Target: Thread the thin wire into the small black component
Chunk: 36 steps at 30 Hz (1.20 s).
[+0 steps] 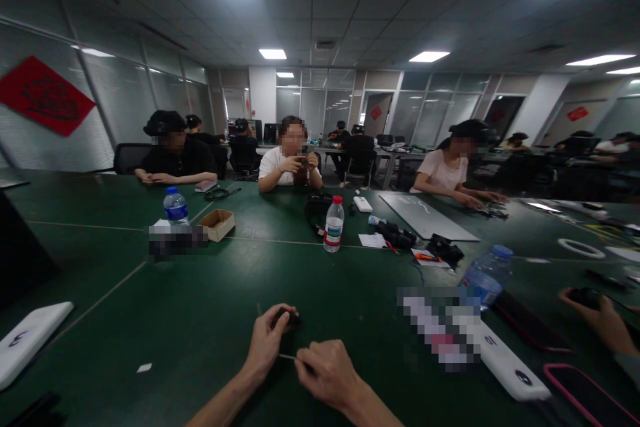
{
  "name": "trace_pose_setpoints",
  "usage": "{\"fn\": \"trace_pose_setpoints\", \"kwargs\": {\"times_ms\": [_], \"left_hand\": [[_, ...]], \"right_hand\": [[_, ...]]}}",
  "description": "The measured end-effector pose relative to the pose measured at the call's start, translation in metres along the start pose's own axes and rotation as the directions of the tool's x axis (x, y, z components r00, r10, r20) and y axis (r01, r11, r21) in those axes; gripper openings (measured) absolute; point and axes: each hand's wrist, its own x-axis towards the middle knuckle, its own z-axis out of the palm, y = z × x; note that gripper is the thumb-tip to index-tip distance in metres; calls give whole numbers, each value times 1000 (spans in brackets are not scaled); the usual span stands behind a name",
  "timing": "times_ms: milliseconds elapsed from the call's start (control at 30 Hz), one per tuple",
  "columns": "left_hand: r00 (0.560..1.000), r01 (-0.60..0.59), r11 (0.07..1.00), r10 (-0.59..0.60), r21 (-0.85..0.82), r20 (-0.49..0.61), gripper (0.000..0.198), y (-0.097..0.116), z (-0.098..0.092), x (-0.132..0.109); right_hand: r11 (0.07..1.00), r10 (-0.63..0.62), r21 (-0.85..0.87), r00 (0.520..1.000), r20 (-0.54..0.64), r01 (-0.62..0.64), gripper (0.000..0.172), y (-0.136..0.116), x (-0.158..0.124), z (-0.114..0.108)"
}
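Observation:
Near the front middle of the green table (200, 307), my left hand (270, 333) is closed around a small dark object (289, 317), whose details are too small to make out. My right hand (327, 370) is just to the right, its fingers curled around the end of a thin metal rod (287, 357). The rod points left toward my left wrist. Whether its tip touches anything cannot be seen.
A red-capped bottle (333, 227) stands ahead, with an open box (219, 224) and a blue-capped bottle (176, 207) left of it. To the right are a large bottle (487, 277), a white device (515, 360) and another person's hand (603, 320). People sit opposite.

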Motion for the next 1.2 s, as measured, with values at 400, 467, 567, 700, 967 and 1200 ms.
{"fn": "trace_pose_setpoints", "kwargs": {"times_ms": [400, 467, 567, 700, 967, 1200], "left_hand": [[1000, 11, 996, -10, -86, 6, 37, -6, -4, 2], [1000, 9, 998, -8, -70, 19, 36, -4, -3, 1], [1000, 10, 999, -10, -34, 20, 38, -3, -2, 0], [999, -23, 999, 22, 44, 37, 37, 0, 0, -2], [989, -124, 955, 141, 271, -47, 30, 8, 5, -10], [999, -25, 999, 25, 28, 28, 35, 0, 1, -4]], "right_hand": [[961, 275, -47, 960, 51, -273, 41, 18, 0, -10], [960, 277, -58, 959, 57, -273, 41, 15, 1, -11], [957, 286, -73, 955, 75, -281, 41, 13, 2, -12], [949, 310, -92, 946, 93, -302, 39, 12, 2, -13], [930, 358, -130, 929, 98, -345, 35, 5, 6, -9], [947, 320, -49, 946, 57, -318, 37, 12, 2, -8]]}}
